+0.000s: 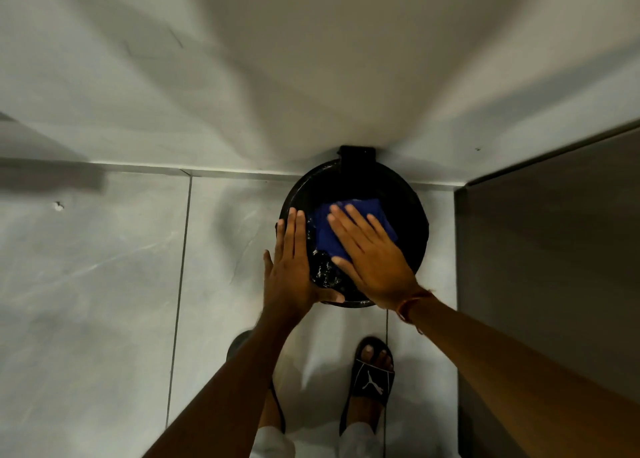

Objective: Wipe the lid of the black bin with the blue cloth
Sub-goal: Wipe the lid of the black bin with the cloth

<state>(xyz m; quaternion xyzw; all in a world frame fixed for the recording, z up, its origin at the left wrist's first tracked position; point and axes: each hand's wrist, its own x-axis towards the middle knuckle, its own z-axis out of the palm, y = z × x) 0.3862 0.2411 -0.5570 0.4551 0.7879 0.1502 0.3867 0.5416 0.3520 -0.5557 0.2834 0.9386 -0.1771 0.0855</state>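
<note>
**Pressing the cloth flat on the lid**

Standing nearest, a foot in a black slide (372,376) rests on the pale tiled floor (104,284). Above it, the left hand (294,267) lies against the lid's near-left edge, fingers straight and together, thumb curled under the rim, steadying rather than gripping. The right hand (372,256), with a red thread (414,301) at the wrist, is spread open, palm down, pinning the blue cloth (349,222) onto the black round lid (408,215). White flecks speckle the wet lid between the hands. The bin sits on the floor, its hinge (356,161) touching the white wall (311,76) behind.
</note>
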